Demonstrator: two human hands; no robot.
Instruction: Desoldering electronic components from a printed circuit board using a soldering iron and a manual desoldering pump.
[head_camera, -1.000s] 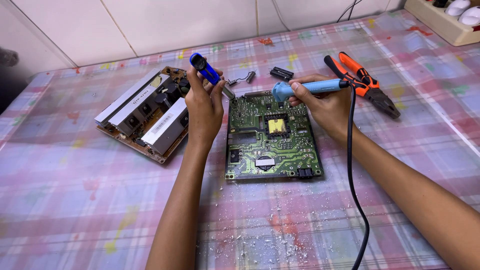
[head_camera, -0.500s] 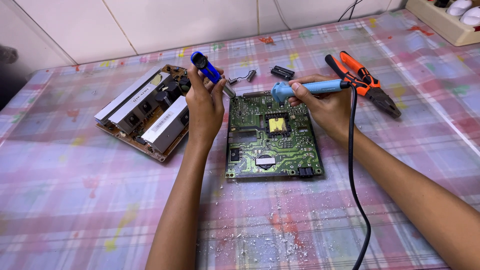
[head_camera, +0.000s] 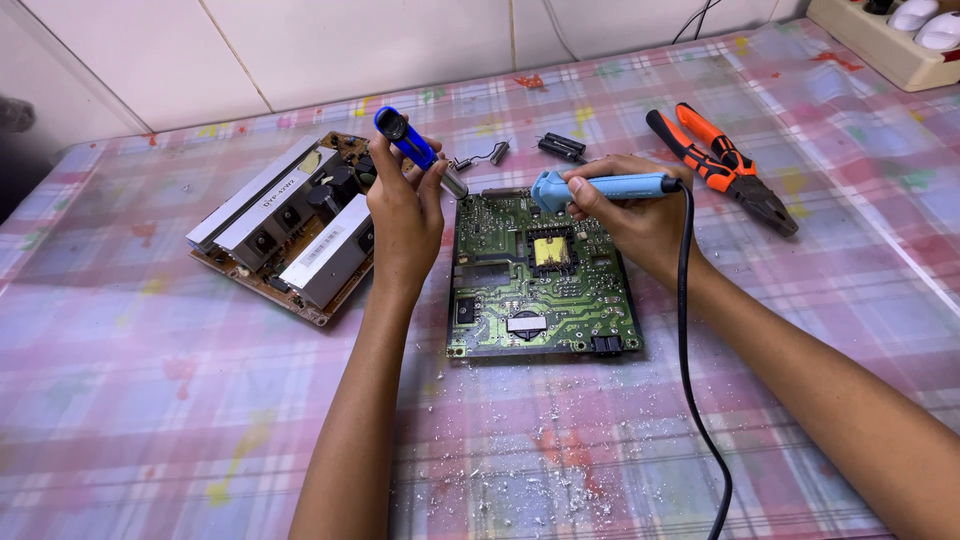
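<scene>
A green circuit board (head_camera: 540, 290) lies flat on the chequered tablecloth in front of me. My left hand (head_camera: 403, 215) grips a blue pump-style desoldering tool (head_camera: 412, 148), its metal tip slanting down toward the board's top left corner. My right hand (head_camera: 635, 215) holds a light blue soldering iron (head_camera: 600, 187) sideways over the board's upper edge, tip pointing left. Its black cord (head_camera: 690, 330) runs down along my right forearm. The iron's tip is hidden behind its blue collar.
A brown circuit board with silver heat sinks (head_camera: 290, 225) lies left of my left hand. Orange-handled pliers (head_camera: 715, 165) rest to the right. Small dark parts (head_camera: 560, 146) lie behind the board. A beige power strip (head_camera: 885, 40) sits at the far right corner. White flecks (head_camera: 540, 440) scatter near me.
</scene>
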